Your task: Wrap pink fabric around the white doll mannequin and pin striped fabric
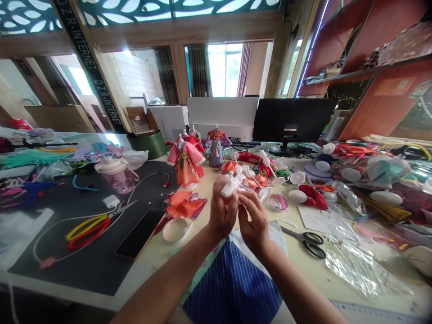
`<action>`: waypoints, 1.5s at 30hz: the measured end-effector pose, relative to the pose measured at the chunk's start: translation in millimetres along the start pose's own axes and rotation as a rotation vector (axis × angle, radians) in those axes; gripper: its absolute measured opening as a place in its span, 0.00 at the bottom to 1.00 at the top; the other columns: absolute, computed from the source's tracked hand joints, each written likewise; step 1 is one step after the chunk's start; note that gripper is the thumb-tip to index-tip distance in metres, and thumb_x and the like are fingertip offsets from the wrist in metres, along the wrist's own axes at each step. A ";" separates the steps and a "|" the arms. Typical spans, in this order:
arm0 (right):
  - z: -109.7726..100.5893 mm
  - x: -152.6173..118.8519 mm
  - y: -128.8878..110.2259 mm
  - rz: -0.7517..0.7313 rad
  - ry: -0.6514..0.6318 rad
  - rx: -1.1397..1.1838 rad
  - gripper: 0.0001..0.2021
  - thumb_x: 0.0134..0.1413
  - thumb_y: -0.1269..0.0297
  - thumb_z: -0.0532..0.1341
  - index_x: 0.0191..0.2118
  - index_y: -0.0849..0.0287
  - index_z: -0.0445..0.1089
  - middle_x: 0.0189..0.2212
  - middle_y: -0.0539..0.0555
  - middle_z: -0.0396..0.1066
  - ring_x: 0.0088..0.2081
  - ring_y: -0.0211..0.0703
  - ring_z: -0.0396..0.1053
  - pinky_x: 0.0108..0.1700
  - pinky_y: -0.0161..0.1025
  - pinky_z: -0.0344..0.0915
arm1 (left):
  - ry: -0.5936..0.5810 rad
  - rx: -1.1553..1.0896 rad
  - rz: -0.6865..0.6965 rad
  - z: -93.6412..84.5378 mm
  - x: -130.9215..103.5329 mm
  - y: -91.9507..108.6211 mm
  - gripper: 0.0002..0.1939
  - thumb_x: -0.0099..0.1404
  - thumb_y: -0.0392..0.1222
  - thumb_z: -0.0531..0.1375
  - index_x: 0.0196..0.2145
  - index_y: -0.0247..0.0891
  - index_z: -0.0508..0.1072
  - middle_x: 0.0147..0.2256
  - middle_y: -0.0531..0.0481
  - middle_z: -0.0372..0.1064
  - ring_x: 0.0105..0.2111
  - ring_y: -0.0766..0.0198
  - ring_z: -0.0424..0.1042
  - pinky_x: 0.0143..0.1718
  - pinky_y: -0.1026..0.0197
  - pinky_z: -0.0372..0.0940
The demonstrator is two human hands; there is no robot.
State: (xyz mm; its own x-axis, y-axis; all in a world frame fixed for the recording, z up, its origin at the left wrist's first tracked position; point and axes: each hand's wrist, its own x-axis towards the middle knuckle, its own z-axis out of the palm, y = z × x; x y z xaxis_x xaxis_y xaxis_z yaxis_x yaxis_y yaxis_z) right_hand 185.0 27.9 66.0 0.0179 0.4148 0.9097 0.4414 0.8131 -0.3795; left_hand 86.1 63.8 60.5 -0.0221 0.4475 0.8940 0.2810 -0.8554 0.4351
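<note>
My left hand is closed around a small white doll mannequin torso, held above the table's middle. Beside it, my right hand has its fingers pinched together against the mannequin's side; what lies between the fingertips is hidden. Below both hands spreads a dark blue skirt with thin light stripes and a pale upper part. Whether it is fastened to the mannequin I cannot tell. Behind my hands stand doll mannequins in robes, one in a pink and orange robe and one in a grey-blue skirt.
Black-handled scissors lie to the right, near crumpled clear plastic. Red and yellow scissors, a phone and a pink bottle are on the left. An orange cloth piece lies by a round dish.
</note>
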 end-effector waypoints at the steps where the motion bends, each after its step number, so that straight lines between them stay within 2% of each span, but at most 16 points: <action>1: -0.1 0.0 0.0 -0.005 0.002 0.000 0.17 0.58 0.80 0.52 0.48 0.56 0.67 0.42 0.58 0.67 0.44 0.44 0.68 0.45 0.44 0.69 | 0.000 0.008 -0.007 0.3 -0.6 -0.6 0.18 0.70 0.40 0.49 0.56 0.38 0.56 0.47 0.40 0.62 0.47 0.58 0.68 0.49 0.53 0.67; 6: -0.9 -0.5 -1.0 0.022 -0.008 0.027 0.18 0.58 0.79 0.51 0.49 0.56 0.67 0.43 0.59 0.67 0.46 0.45 0.67 0.46 0.46 0.69 | -0.016 0.028 -0.046 -1.6 -3.4 -7.4 0.19 0.70 0.41 0.50 0.57 0.36 0.57 0.51 0.37 0.62 0.51 0.56 0.67 0.52 0.52 0.65; 12: -1.6 0.0 -5.7 0.138 -0.025 0.107 0.18 0.57 0.78 0.52 0.50 0.56 0.67 0.44 0.58 0.67 0.48 0.44 0.66 0.50 0.45 0.68 | -0.095 0.124 -0.029 -10.2 4.7 -12.7 0.19 0.70 0.44 0.51 0.55 0.33 0.59 0.46 0.36 0.68 0.45 0.55 0.73 0.45 0.54 0.70; 16: -13.3 -5.8 -10.7 0.141 -0.124 0.044 0.20 0.57 0.77 0.52 0.53 0.56 0.64 0.48 0.59 0.67 0.51 0.44 0.65 0.53 0.46 0.66 | -0.125 0.122 -0.046 -13.3 6.8 -14.3 0.20 0.69 0.43 0.53 0.55 0.31 0.59 0.44 0.36 0.70 0.43 0.55 0.74 0.43 0.54 0.70; 19: -42.5 -17.1 0.3 0.196 -0.301 -0.182 0.15 0.58 0.73 0.54 0.49 0.58 0.68 0.45 0.59 0.70 0.48 0.44 0.67 0.50 0.43 0.66 | -0.135 0.094 -0.078 -14.5 5.5 -16.2 0.19 0.69 0.43 0.53 0.55 0.32 0.60 0.45 0.36 0.70 0.43 0.56 0.74 0.43 0.55 0.71; 21: -72.4 -25.5 18.7 0.423 -0.523 -0.481 0.11 0.59 0.72 0.54 0.43 0.58 0.71 0.41 0.55 0.72 0.43 0.39 0.69 0.46 0.36 0.66 | -0.131 0.077 -0.106 -15.4 4.5 -17.2 0.19 0.69 0.44 0.52 0.54 0.33 0.60 0.45 0.36 0.70 0.45 0.55 0.74 0.44 0.55 0.71; 23: -105.4 -33.0 42.6 0.543 -0.562 -0.615 0.09 0.58 0.72 0.55 0.39 0.60 0.72 0.38 0.56 0.73 0.38 0.41 0.69 0.41 0.36 0.64 | -0.117 0.069 -0.112 -15.9 3.8 -17.8 0.19 0.69 0.45 0.53 0.54 0.33 0.61 0.45 0.36 0.70 0.45 0.55 0.73 0.44 0.55 0.71; 25: -134.0 -39.3 66.3 0.634 -0.595 -0.732 0.10 0.56 0.74 0.54 0.31 0.62 0.72 0.31 0.57 0.72 0.33 0.42 0.67 0.35 0.36 0.60 | -0.116 0.059 -0.108 -15.9 3.1 -17.9 0.19 0.69 0.45 0.53 0.55 0.34 0.60 0.46 0.36 0.69 0.45 0.56 0.73 0.43 0.55 0.71; 28: -157.6 -47.1 92.2 0.725 -0.668 -0.845 0.11 0.53 0.74 0.56 0.21 0.63 0.67 0.25 0.56 0.67 0.28 0.39 0.63 0.30 0.35 0.53 | -0.129 0.038 -0.118 -15.0 1.8 -18.1 0.20 0.69 0.45 0.53 0.56 0.35 0.60 0.47 0.36 0.69 0.42 0.57 0.74 0.41 0.57 0.72; 33: -157.5 -52.4 109.6 0.759 -0.746 -0.873 0.09 0.53 0.71 0.59 0.23 0.63 0.66 0.25 0.52 0.66 0.25 0.36 0.59 0.27 0.35 0.50 | -0.146 0.008 -0.132 -14.3 -0.6 -18.6 0.20 0.69 0.44 0.53 0.56 0.35 0.58 0.44 0.38 0.71 0.40 0.58 0.75 0.40 0.57 0.72; 36: -155.5 -51.8 115.5 0.766 -0.758 -0.849 0.10 0.55 0.71 0.58 0.23 0.61 0.66 0.22 0.50 0.63 0.24 0.34 0.60 0.27 0.34 0.50 | -0.151 0.022 -0.126 -15.0 -0.3 -16.8 0.20 0.69 0.43 0.52 0.57 0.35 0.58 0.47 0.36 0.69 0.41 0.57 0.75 0.42 0.56 0.71; 41: -157.6 -54.8 123.9 0.791 -0.738 -0.815 0.08 0.48 0.72 0.60 0.22 0.59 0.63 0.20 0.50 0.63 0.22 0.37 0.58 0.26 0.35 0.49 | -0.137 0.069 -0.047 -16.0 3.4 -12.0 0.19 0.69 0.42 0.52 0.56 0.35 0.59 0.51 0.34 0.66 0.47 0.55 0.73 0.48 0.55 0.69; 45: -161.0 -52.5 115.4 0.793 -0.678 -0.792 0.05 0.49 0.70 0.57 0.24 0.59 0.63 0.22 0.52 0.66 0.24 0.39 0.60 0.27 0.36 0.52 | -0.142 0.066 -0.041 -16.4 4.3 -10.4 0.19 0.70 0.41 0.51 0.57 0.36 0.58 0.48 0.37 0.66 0.46 0.58 0.72 0.48 0.56 0.68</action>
State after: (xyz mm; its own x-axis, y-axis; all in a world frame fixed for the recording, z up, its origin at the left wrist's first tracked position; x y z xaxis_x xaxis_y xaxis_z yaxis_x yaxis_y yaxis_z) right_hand 379.4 34.3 1.5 0.1651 0.9773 0.1331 0.9281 -0.1082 -0.3563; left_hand 67.4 70.3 61.6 0.0998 0.5179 0.8496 0.3448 -0.8190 0.4587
